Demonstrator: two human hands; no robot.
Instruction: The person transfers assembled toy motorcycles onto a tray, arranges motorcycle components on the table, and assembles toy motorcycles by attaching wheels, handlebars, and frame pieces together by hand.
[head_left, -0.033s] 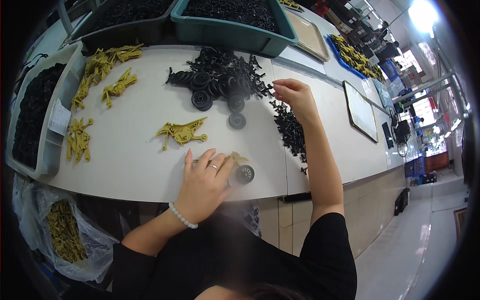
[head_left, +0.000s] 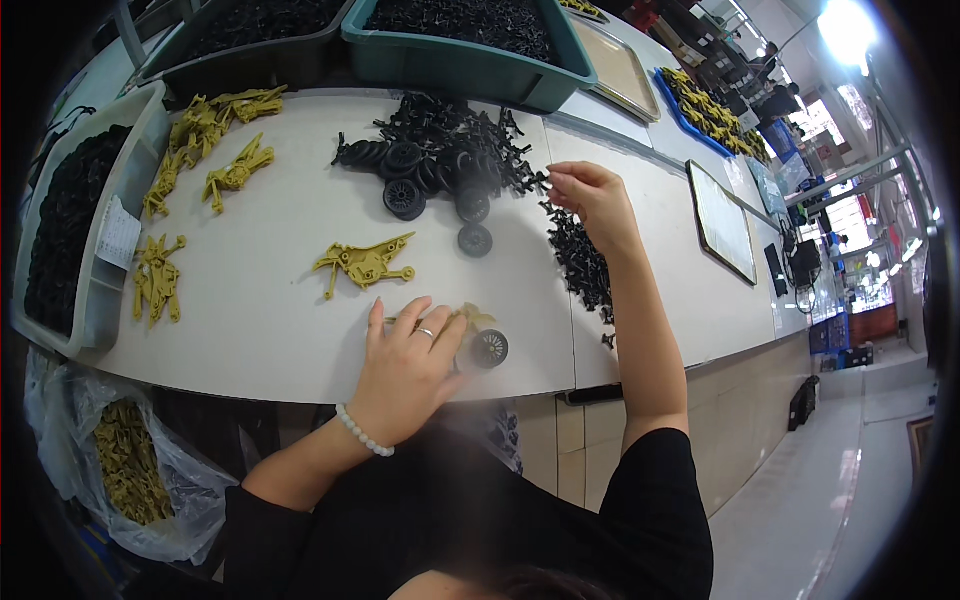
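My left hand [head_left: 405, 360] is laid over a yellow plastic toy frame [head_left: 479, 317], its fingers curved across it and hiding most of it. A black spoked wheel [head_left: 489, 348] sits at the right end of that frame. Farther up and to the right, my right hand [head_left: 592, 205] has thumb and forefinger pinched on a small black forked plastic part [head_left: 543, 178]. That part is at the edge of a loose heap of such parts [head_left: 580, 262]. Another yellow toy frame [head_left: 366, 263] lies just beyond my left hand.
Black wheels [head_left: 403, 198] and small black parts are heaped mid-table. More yellow frames [head_left: 238, 175] lie at the left, by a white bin [head_left: 150, 130]. A green bin [head_left: 470, 58] of black parts stands behind. A bag of yellow pieces [head_left: 130, 465] hangs lower left; a tablet-like panel [head_left: 722, 222] lies right.
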